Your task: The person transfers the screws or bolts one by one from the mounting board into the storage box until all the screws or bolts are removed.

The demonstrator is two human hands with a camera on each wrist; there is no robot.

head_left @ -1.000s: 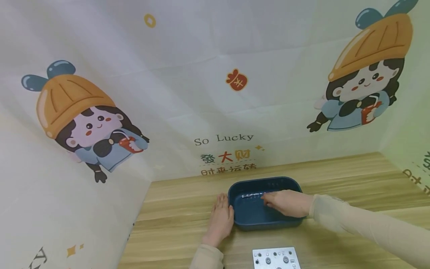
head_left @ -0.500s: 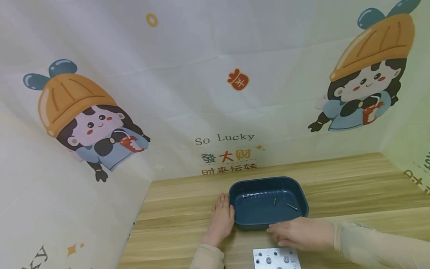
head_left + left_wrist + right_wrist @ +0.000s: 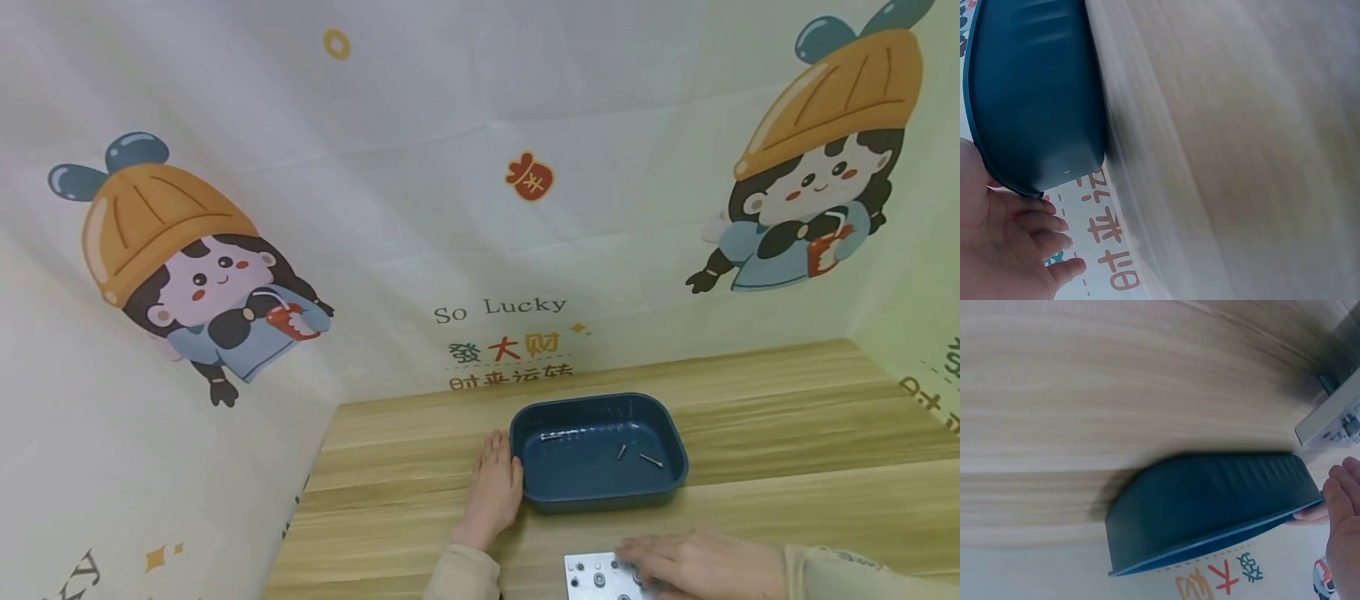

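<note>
While straight fingers [image 3: 497, 451] on the left hand [image 3: 489, 492] touch the blue tray [image 3: 577, 479], the metal plate [image 3: 585, 575] sits by the right hand [image 3: 697, 564]; can't tell if those fingers grip anything tbh.

Straight down into the blue tray [image 3: 600, 505] is totally free, just small screws [image 3: 651, 460] lying inside. My left fingers [image 3: 492, 454] block its left side, my right fingers [image 3: 652, 548] are over the metal plate [image 3: 588, 577], backdrop [image 3: 645, 308] behind. Loads of table [image 3: 787, 417] to the tray's right though.
</note>
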